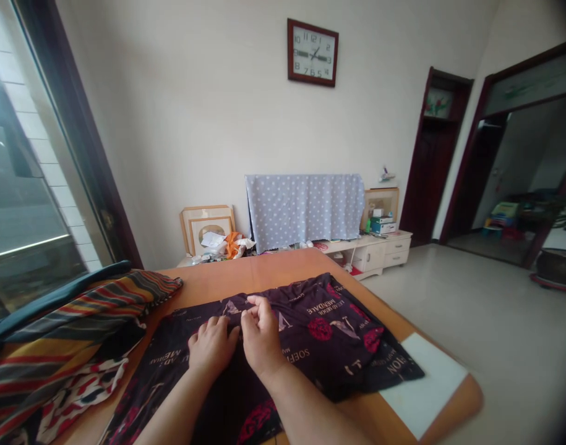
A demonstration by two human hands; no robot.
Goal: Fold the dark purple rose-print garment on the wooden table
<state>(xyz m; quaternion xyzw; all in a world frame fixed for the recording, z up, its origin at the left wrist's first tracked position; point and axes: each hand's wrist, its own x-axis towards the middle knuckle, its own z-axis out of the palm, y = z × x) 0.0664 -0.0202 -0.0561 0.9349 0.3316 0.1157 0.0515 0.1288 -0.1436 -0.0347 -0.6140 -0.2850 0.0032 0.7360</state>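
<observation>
A dark purple printed garment (305,352) with pale lettering and pink-red flower shapes lies spread over the table, somewhat wrinkled. My left hand (213,349) rests on its middle, fingers slightly bent on the fabric and thumb apart. Right beside it is my right hand (263,340), raised a little over the cloth, thumb and forefinger drawn together. What lies between those fingertips, if anything, is hidden from me. Part of the garment's near side is covered by my forearms.
Striped clothing (78,334) is heaped at the table's left. A pale sheet (431,383) lies at the right corner of the orange-brown table (283,266). Beyond stands a low white cabinet (373,256) with a dotted cloth (305,207) and framed pictures (208,216). A potted plant (561,262) is far right.
</observation>
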